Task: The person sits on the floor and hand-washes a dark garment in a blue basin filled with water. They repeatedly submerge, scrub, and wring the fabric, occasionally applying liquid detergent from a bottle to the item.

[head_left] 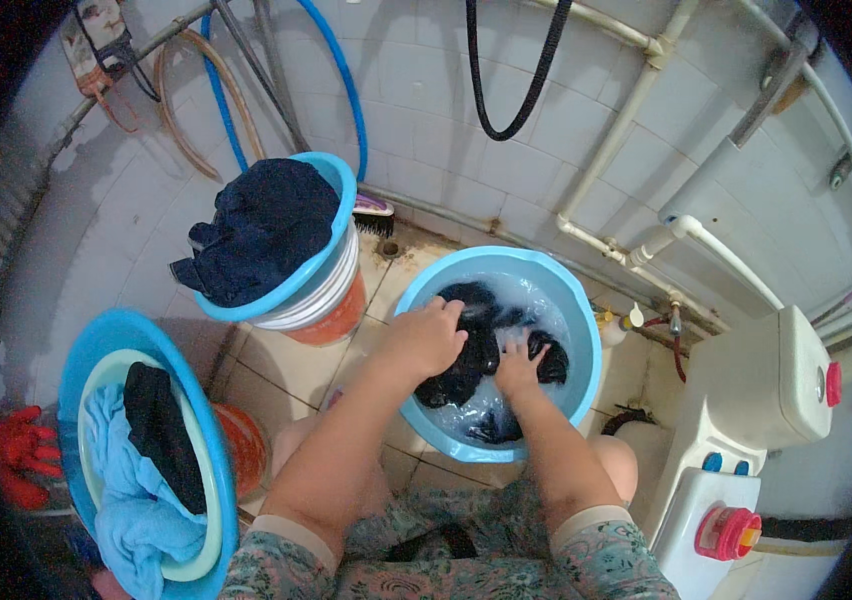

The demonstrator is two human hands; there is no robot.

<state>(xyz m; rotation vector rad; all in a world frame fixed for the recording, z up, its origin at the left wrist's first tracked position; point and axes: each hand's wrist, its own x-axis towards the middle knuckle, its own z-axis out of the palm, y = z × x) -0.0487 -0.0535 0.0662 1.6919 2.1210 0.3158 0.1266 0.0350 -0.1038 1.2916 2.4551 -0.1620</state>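
Observation:
A light-blue basin [588,335] of soapy water stands on the floor in front of me. Wet black clothing [461,370] lies bunched in it, partly under the suds. My left hand [426,342] is over the basin's left side, its fingers curled and closed on the black cloth. Lower and to the right, my right hand [519,368] presses down on the same clothing, fingers spread and fingertips at the water. What lies beneath the foam is hidden.
At the left, a blue basin [351,195] heaped with dark clothing [271,235] sits on a bucket [331,315]. Nearer, a pale basin [214,510] holds a light-blue towel [141,500] and black cloth [161,435]. A white toilet [746,390] is close on my right.

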